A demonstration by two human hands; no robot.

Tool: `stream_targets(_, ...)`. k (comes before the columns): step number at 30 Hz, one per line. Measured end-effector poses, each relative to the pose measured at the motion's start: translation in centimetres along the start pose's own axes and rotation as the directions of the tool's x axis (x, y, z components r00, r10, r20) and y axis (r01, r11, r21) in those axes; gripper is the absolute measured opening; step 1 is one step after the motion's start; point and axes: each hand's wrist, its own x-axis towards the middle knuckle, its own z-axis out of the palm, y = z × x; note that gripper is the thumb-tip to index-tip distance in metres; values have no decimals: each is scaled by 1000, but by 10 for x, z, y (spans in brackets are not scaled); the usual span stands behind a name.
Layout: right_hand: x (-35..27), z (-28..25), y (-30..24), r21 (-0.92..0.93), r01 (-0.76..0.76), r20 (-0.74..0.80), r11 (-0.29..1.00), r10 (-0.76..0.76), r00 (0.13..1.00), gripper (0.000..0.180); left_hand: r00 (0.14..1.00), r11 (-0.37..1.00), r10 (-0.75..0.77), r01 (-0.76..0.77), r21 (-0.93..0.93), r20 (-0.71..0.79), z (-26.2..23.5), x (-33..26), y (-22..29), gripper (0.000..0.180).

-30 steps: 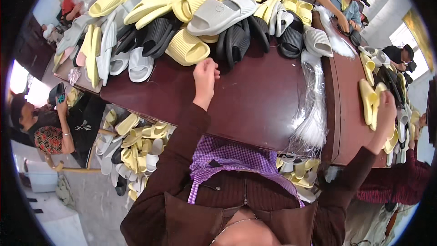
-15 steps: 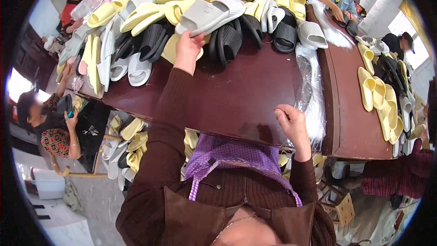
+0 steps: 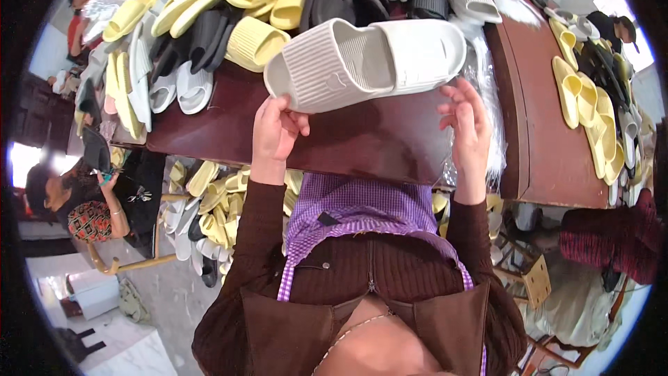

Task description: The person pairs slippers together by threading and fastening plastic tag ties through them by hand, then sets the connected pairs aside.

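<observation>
A pair of light grey slide slippers (image 3: 417, 56) hangs above the near edge of the table, the two fitted into each other lengthwise. The ribbed strap faces left. My left hand (image 3: 273, 136) pinches the pair at its left end, thumb on the near edge. Below the right end, my right hand (image 3: 467, 122) is open with its fingers spread and curved; the fingertips come close to the edge, and I cannot tell whether they touch. Just beyond my left hand lies a yellow ribbed slide (image 3: 254, 45) on the dark red table (image 3: 348, 143).
Yellow, grey and black slides are heaped along the table's far side. Clear plastic bags (image 3: 495, 146) lie to the right. More yellow slides (image 3: 588, 101) rest on the right-hand table (image 3: 539, 125). Other people work around, one at the left holding a dark slide (image 3: 96, 150).
My left hand has lifted the grey pair off the heap and brought it nearer. My right hand has opened from a loose fist and moved up to the pair's right end.
</observation>
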Motion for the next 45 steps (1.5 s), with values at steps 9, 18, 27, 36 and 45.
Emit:
stream_targets(9, -5, -13, 39, 132, -180, -119, 975, 196, 973, 26, 997, 992, -70, 65, 105, 39, -23, -25, -17, 25)
stream_targets(18, 0, -14, 44, 152, -250, -111, 956, 268, 957, 16, 992, 984, -121, 123, 130, -23, -36, -28, -21, 20)
stream_targets(27, 15, -66, 30, -94, -39, -445, 995, -7, 896, 17, 947, 983, 95, -41, 179, -306, -56, -34, 38, 24)
stream_targets(36, 44, -73, -24, -476, 33, 52, 879, -9, 999, 21, 939, 872, 189, -26, 489, -287, -68, 11, 91, 22)
stream_targets(45, 87, -24, -11, -600, 156, 489, 785, 205, 848, 26, 946, 539, -41, -251, 804, 323, 22, 98, 47, 31)
